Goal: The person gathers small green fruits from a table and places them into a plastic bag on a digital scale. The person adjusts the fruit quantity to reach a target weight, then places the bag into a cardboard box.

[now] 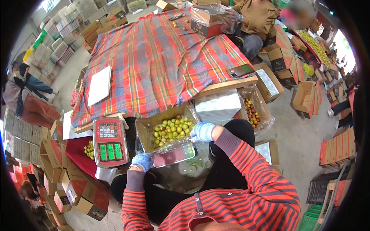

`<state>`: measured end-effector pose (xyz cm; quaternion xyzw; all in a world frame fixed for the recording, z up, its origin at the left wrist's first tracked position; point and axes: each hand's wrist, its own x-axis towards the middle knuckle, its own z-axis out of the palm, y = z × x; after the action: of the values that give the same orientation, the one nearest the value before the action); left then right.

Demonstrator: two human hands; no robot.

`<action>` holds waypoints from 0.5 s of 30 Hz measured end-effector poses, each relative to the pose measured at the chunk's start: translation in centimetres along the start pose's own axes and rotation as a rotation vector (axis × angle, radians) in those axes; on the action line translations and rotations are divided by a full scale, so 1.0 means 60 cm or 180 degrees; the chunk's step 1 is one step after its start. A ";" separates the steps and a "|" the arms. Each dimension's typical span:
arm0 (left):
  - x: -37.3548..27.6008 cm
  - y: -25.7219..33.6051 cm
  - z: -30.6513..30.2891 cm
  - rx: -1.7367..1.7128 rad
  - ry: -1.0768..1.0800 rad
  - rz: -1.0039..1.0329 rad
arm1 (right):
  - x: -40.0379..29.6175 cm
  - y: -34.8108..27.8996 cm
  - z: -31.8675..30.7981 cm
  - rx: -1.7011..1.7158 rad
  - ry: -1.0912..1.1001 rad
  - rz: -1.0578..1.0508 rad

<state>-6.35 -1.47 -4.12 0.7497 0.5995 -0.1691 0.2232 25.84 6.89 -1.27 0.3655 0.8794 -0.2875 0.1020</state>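
Before me sits an open cardboard box (146,129) lined with clear plastic film (185,140) and part-filled with green and brownish jujubes (173,130). My left hand (141,161), in a light-blue glove, has its fingers closed at the near left corner of the film. At the near right corner my right hand (203,132), gloved alike, pinches the film's edge. Between my hands, below the box's near side, shows a reddish panel (173,156) with a pale rim and a printed mark. Left of the box stands a red digital scale (110,143) with lit green displays.
A plaid cloth (150,66) covers the table, bearing a white foam sheet (99,85) and a phone (240,71). White sheets (218,105) are stacked beside another lined box (252,111) of redder jujubes. Across the table, a person (254,20) handles a film-lined box (208,21).
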 end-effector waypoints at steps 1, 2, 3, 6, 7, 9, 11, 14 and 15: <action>-0.019 0.007 -0.025 -0.0013 -0.0015 -0.0035 | 0.000 0.001 -0.009 -0.0076 0.0259 -0.0022; -0.036 0.021 -0.059 0.0051 0.0217 0.0205 | 0.001 0.019 -0.004 -0.0111 0.0831 -0.0077; -0.042 0.021 -0.070 0.0083 0.0557 0.0353 | 0.006 0.036 -0.003 -0.0138 0.1404 -0.0174; -0.029 0.030 -0.121 0.0321 0.0712 0.0351 | 0.022 0.032 -0.057 -0.0260 0.1618 0.0025; -0.024 0.034 -0.133 0.0315 0.0714 0.0310 | 0.033 0.030 -0.067 -0.0409 0.1740 -0.0033; 0.007 0.016 -0.105 -0.0003 0.1320 0.0403 | 0.073 0.019 -0.084 -0.0475 0.1958 -0.0055; 0.024 0.027 -0.081 0.0122 0.1610 0.0180 | 0.110 0.033 -0.072 -0.0888 0.2036 0.0061; 0.032 0.044 -0.063 -0.0131 0.1242 0.0283 | 0.135 0.009 -0.084 -0.1269 0.1715 0.0334; 0.031 0.047 -0.061 -0.0224 0.1202 0.0488 | 0.142 0.009 -0.084 -0.1343 0.1570 0.0423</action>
<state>-3.23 1.50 -1.63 0.8033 0.5775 0.0130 0.1451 20.31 15.11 -0.73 0.4515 0.8920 0.0054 -0.0219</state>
